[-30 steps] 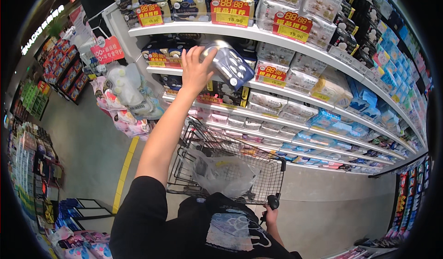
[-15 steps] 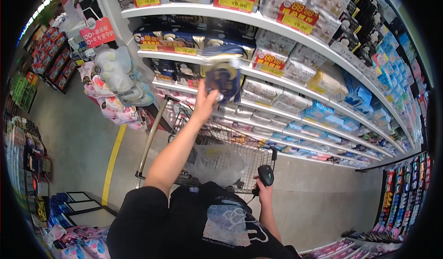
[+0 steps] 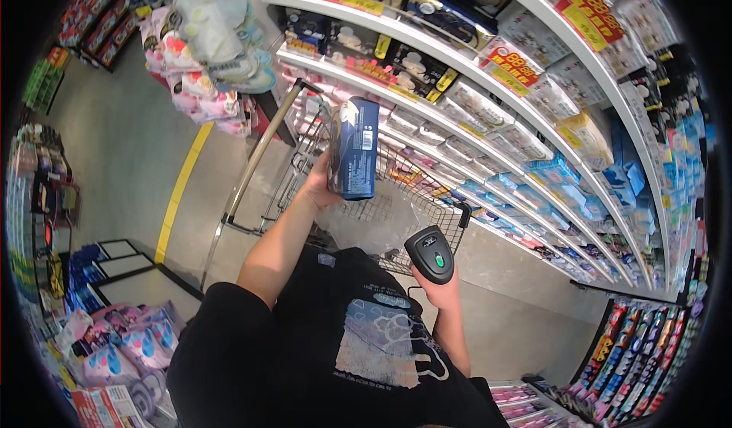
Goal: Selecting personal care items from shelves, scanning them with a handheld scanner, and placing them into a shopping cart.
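Observation:
Gripped in my left hand (image 3: 319,184) is a dark blue package (image 3: 357,153), held upright over the cart with a white barcode on the side turned up. The fingers behind it are hidden. My right hand (image 3: 441,291) is wrapped round a black barcode scanner (image 3: 430,254) with a green-lit button. The scanner's head points up toward the cart, a short way right of and below the package. Beneath both hands stands a wire shopping cart (image 3: 446,194) with a clear plastic bag (image 3: 374,221) in it.
Shelves (image 3: 526,123) of packaged goods with price tags run along the front and right. Pink and white packs (image 3: 200,92) hang at the shelf end. A yellow floor line (image 3: 183,176) lies to the left, and framed dark-edged panels (image 3: 145,294) sit at lower left.
My left hand has brought the package from the shelf front down toward me, turning its barcode side up. The scanner has risen and tilted toward the package. My view has shifted downward.

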### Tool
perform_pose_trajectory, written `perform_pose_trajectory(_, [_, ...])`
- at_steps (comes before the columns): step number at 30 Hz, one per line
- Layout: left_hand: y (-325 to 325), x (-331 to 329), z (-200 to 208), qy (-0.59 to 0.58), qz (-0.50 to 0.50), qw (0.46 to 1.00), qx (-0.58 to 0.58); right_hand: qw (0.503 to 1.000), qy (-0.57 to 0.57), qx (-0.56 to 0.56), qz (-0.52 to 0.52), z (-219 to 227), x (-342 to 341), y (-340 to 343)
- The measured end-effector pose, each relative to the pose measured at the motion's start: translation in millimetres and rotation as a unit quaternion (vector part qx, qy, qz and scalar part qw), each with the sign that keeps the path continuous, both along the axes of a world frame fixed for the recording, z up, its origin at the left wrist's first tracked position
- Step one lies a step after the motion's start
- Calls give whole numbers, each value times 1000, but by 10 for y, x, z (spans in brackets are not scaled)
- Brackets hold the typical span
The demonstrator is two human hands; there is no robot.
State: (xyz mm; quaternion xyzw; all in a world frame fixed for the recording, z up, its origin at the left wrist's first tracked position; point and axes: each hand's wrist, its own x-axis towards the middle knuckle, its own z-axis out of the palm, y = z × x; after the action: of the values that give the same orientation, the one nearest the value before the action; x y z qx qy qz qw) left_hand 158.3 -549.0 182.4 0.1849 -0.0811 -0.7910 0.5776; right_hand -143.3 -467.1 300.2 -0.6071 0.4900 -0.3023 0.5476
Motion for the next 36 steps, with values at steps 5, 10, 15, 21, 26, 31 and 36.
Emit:
perform_pose_trajectory(5, [212, 265, -225, -163, -46, 977, 133, 989, 96, -72, 87, 287, 11, -73])
perform_pose_trajectory(10, [429, 409, -301, -183, -101, 964, 162, 977, 148, -75, 137, 476, 114, -76])
perform_pose_trajectory(15, [493, 483, -549, -147, -124, 965, 176, 970, 197, -48, 136, 513, 202, -95])
perform_pose_trajectory(21, [424, 512, -533, -162, -149, 955, 200, 973, 176, -57, 139, 507, 181, -84])
perform_pose_trajectory(26, [359, 502, -507, -173, -167, 952, 191, 972, 188, -49, 135, 568, 193, -88])
perform_pose_trajectory(31, [342, 462, -524, -181, -174, 952, 174, 969, 199, -42, 139, 566, 166, -81])
perform_pose_trajectory(36, [380, 460, -555, -188, -176, 952, 166, 969, 201, -31, 140, 585, 196, -81])
